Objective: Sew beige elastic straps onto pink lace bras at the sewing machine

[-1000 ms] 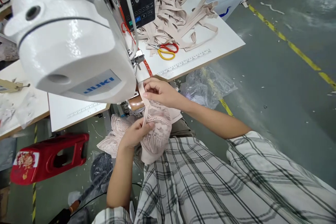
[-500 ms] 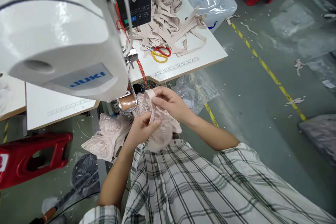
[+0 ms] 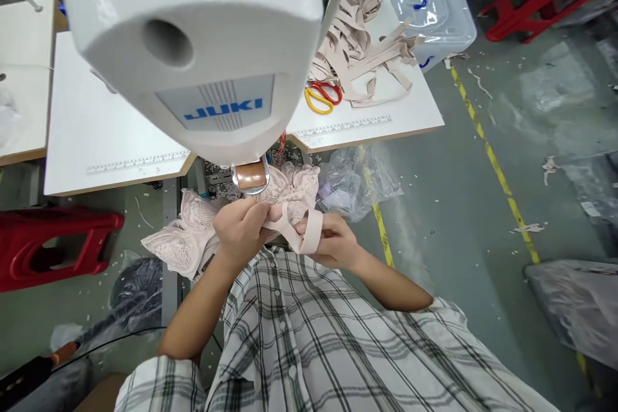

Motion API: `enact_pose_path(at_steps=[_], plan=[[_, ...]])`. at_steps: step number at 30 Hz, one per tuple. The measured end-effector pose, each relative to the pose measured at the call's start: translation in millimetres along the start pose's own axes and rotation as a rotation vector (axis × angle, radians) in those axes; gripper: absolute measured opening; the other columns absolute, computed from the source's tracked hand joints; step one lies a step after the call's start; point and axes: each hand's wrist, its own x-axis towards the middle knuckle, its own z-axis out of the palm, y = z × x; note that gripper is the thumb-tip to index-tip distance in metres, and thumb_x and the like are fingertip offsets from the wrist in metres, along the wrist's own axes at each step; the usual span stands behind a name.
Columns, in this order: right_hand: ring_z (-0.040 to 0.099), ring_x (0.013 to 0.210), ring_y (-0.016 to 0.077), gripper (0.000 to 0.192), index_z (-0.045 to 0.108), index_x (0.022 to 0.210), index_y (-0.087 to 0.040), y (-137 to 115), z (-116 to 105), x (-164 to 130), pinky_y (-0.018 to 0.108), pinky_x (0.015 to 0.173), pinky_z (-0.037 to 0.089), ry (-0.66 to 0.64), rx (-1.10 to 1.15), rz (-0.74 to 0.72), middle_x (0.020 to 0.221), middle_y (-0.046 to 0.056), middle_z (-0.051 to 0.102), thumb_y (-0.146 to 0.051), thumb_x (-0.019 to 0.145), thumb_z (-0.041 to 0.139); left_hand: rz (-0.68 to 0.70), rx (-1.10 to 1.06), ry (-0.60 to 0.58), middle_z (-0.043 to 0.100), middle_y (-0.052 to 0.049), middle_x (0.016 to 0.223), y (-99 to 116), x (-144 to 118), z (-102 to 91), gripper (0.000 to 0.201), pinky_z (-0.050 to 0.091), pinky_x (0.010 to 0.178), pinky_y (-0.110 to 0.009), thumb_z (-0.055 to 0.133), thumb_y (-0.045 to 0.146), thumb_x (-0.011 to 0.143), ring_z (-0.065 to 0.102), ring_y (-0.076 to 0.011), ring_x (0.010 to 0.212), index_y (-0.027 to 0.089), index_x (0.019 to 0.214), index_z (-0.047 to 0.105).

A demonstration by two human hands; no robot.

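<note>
In front of my body, just below the sewing machine (image 3: 193,71), both hands hold a pale pink bra strap (image 3: 313,232). My left hand (image 3: 241,226) is closed, pinching one end between thumb and fingers. My right hand (image 3: 337,243) is closed around the strap's looped part, with some fingers hidden behind it. Past my hands, a pale pink lace bra (image 3: 299,183) lies bunched beside the machine's metal-framed brown work area (image 3: 252,176). More lace bra cups (image 3: 179,248) hang to the left of my left hand.
On the white tabletop (image 3: 362,135) lie red-and-yellow scissors (image 3: 322,98) and a heap of pale fabric strips (image 3: 350,45). A clear plastic bin (image 3: 434,6) stands behind. Red stools (image 3: 53,248) and plastic bags (image 3: 360,183) are on the floor.
My view has shifted, and the machine head shows farther right. My right hand has moved down and turned, opening the strap into a wider loop. My left hand has moved up slightly.
</note>
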Motion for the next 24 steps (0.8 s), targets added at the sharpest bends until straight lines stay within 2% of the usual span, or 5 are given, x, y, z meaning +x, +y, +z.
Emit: enact_pose_path(at_steps=[5,9,13,18,24], plan=[[0.072,0.097,0.0227,0.01,0.076,0.087,-0.029,-21.0,-6.6,18.0,0.039,0.082,0.062,0.05,0.038,-0.025,0.105,0.007,0.074,-0.037,0.081,0.076,-0.147,-0.109,-0.129,0.046,0.001,0.055,12.3,5.1,4.0,0.037,0.022,0.056,-0.029,0.061,0.043,0.091,0.038,-0.0125,0.054,0.02,0.062,0.057],[0.069,0.075,0.013,0.014,0.069,0.094,-0.029,-43.9,-29.1,51.6,0.028,0.062,0.059,0.457,0.248,0.29,0.11,0.003,0.072,-0.042,0.09,0.068,-0.228,-0.52,-0.683,0.064,-0.001,0.073,44.5,-0.6,27.6,0.028,0.032,0.058,-0.026,0.059,0.043,0.092,0.052,-0.0138,0.064,0.019,0.079,0.063],[0.05,0.05,0.0023,0.026,0.057,0.084,-0.023,-7.1,-72.6,75.4,0.013,0.04,0.042,0.686,0.423,0.582,0.095,-0.002,0.071,-0.038,0.08,0.078,-0.379,-0.865,-1.015,0.063,0.0,0.066,41.2,-28.1,53.3,0.038,0.041,0.059,-0.024,0.05,0.047,0.095,0.056,-0.0127,0.06,0.017,0.078,0.064],[0.041,0.046,-0.0022,0.043,0.039,0.071,-0.02,48.1,-101.2,57.2,0.005,0.039,0.036,1.043,0.577,0.742,0.075,-0.008,0.062,-0.016,0.069,0.082,-0.545,-0.694,-0.861,0.063,-0.003,0.069,-5.1,-50.1,54.1,0.036,0.047,0.064,-0.028,0.048,0.044,0.094,0.058,-0.0162,0.066,0.016,0.078,0.065],[0.058,0.063,0.0033,0.038,0.052,0.085,-0.023,3.9,-37.5,39.4,0.013,0.057,0.057,0.93,0.668,0.697,0.082,-0.007,0.062,-0.027,0.068,0.086,-0.297,-0.505,-0.727,0.055,-0.018,0.141,25.3,-25.7,94.2,0.067,0.039,0.108,-0.048,0.069,0.052,0.082,0.048,-0.0353,0.132,0.017,0.137,0.051]])
